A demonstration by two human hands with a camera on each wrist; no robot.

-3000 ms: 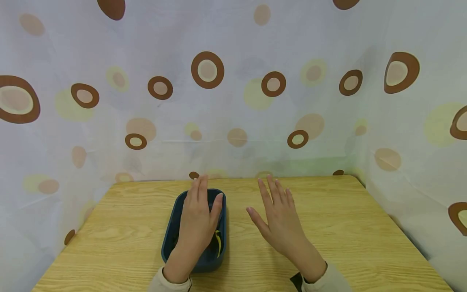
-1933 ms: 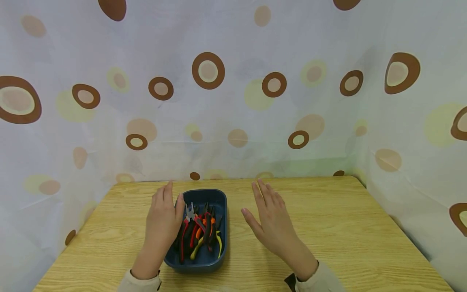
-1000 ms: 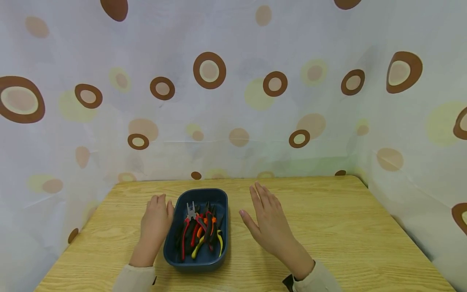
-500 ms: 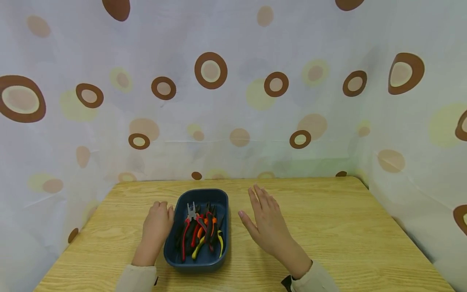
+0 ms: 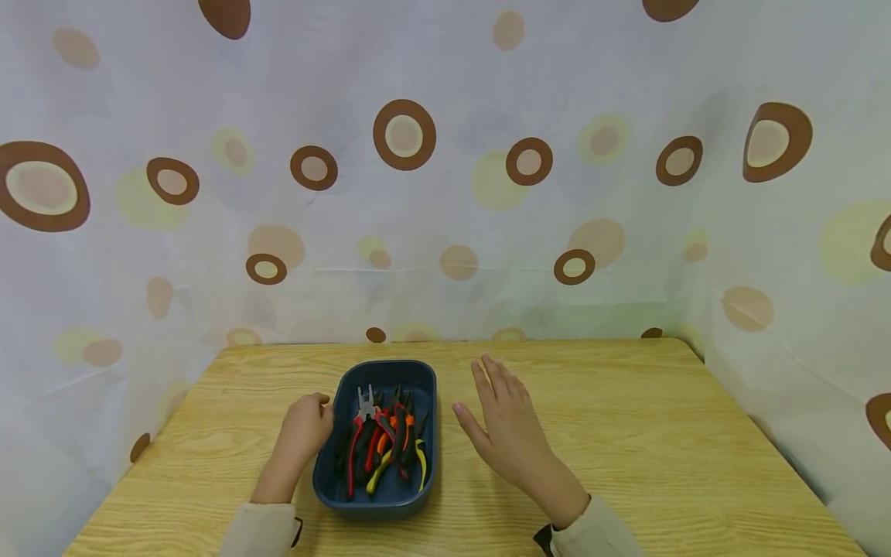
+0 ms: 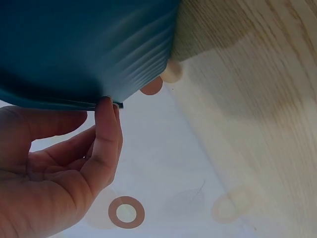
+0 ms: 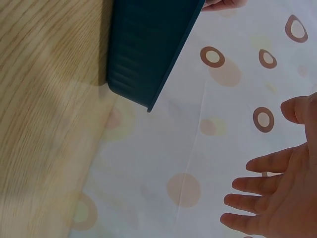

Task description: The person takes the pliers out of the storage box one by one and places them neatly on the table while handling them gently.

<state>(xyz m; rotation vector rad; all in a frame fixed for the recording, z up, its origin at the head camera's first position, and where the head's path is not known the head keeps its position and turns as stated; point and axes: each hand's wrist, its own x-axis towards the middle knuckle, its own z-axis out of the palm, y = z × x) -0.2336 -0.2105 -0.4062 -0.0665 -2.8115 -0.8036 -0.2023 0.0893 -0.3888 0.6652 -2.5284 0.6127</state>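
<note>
A dark blue plastic box (image 5: 372, 507) stands on the table left of centre, holding several pliers (image 5: 365, 437) with red, orange, yellow and black handles. One pair lies on top, its bare metal tips pointing to the far side. At the box's left rim is my left hand (image 5: 306, 425), fingers curled; in the left wrist view its fingertips (image 6: 106, 111) are against the rim's lip, the thumb close beneath. My right hand (image 5: 511, 433) hovers to the right of the box, fingers straight and thumb spread, touching nothing. The right wrist view shows this hand (image 7: 282, 193) apart from the box.
The wood-grain table (image 5: 640, 433) extends on both sides of the box. A white curtain (image 5: 459, 216) with brown, peach and yellow spots hangs behind the table and along both sides.
My left hand has moved off from over the box to its left rim, lowered, and curled its fingers there. The right hand has drifted slightly left and down. The box stays in place.
</note>
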